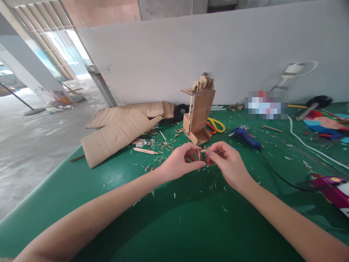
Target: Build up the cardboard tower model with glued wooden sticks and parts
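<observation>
Between the thumb and fingers of my left hand (183, 160) is a small cardboard piece (199, 155), seen nearly edge-on. My right hand (227, 160) pinches a thin wooden stick (204, 150) whose end meets or lies close against that piece; its other end is hidden by the fingers. Just beyond both hands stands an upright cardboard tower (202, 112) with a side ledge and round parts on top. A blue glue gun (247, 137) lies to the right of my right hand.
Flat cardboard sheets (122, 131) and a pointed wooden stick (145, 150) lie on the left. Yellow-handled scissors (216, 124) rest behind the tower. Shavings litter the green table (174, 225). A black cord (278, 178) runs rightward towards a magenta tool (331, 189).
</observation>
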`<state>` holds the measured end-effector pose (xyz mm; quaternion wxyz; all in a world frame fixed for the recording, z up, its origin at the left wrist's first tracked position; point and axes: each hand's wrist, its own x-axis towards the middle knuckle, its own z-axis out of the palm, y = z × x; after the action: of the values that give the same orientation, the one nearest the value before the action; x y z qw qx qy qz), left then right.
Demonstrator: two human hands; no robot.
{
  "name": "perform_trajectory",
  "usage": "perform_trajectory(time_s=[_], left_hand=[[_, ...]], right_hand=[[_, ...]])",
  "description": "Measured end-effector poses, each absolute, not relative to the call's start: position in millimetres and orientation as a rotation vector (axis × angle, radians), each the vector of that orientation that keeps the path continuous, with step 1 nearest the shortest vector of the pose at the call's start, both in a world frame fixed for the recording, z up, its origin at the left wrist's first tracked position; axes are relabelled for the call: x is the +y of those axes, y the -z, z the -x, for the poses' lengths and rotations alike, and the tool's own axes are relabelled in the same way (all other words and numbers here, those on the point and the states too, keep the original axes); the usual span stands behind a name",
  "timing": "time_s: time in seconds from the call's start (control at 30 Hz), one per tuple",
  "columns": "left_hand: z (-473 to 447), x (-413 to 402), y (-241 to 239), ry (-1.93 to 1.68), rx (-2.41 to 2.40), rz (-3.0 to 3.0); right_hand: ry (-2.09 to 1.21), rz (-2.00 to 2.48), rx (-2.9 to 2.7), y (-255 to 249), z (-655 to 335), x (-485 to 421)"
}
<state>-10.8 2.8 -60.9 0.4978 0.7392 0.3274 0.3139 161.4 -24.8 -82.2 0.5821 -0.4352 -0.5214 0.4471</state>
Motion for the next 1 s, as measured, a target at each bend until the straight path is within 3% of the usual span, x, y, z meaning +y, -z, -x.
perform_trajectory(time_s=[0.67,1.0], left_hand=[[4.0,-4.7,59.5,-0.744,0.781,-1.580],[4.5,-4.5,57.5,-0.738,0.779,-1.608]], right_hand=[[-0.898,1.084,-1.268,77.8,-159.5,-29.0],[-1.051,1.042,-1.207,79.8,-158.0,-29.0]])
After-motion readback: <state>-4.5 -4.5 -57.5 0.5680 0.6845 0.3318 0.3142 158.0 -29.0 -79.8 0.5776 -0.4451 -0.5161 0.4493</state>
